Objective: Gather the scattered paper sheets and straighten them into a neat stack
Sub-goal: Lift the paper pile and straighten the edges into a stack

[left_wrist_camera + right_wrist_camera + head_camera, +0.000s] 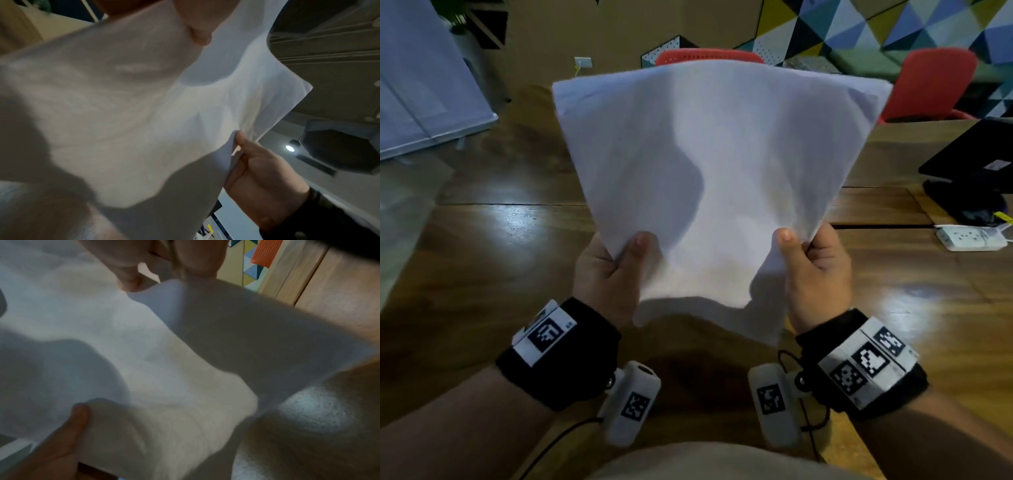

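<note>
White paper sheets [709, 178] stand lifted off the worktop [493, 246], left hand [607, 270] and right hand [815, 270] each closing its grip on a lower side edge.

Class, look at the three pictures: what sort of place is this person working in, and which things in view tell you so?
Probably an office or shared workroom. A long wooden table holds a power strip and a dark laptop-like device; red chairs stand behind it, before a wall of coloured triangles.
</note>
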`<act>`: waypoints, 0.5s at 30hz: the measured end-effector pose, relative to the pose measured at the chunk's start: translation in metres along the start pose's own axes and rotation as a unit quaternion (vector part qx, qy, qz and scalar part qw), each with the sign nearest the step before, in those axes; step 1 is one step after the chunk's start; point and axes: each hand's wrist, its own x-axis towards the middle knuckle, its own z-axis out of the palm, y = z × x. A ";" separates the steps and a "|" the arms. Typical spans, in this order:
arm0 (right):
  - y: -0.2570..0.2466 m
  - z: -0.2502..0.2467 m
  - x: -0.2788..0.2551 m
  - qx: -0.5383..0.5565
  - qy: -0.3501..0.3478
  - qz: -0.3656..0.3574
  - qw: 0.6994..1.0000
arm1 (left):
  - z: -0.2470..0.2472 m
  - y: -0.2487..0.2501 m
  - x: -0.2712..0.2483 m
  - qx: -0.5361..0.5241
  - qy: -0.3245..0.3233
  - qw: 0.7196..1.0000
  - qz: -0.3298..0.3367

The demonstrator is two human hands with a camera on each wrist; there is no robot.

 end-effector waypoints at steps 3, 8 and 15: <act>-0.002 0.003 -0.005 0.007 -0.005 -0.043 0.999 | 0.001 0.008 -0.008 0.059 0.027 0.996 0.059; 0.008 0.003 -0.009 -0.008 -0.017 -0.033 0.999 | 0.002 0.010 -0.016 0.096 0.008 0.992 0.079; 0.044 -0.004 -0.016 -0.118 -0.065 -0.004 0.991 | 0.004 -0.012 -0.017 0.066 0.000 0.998 -0.018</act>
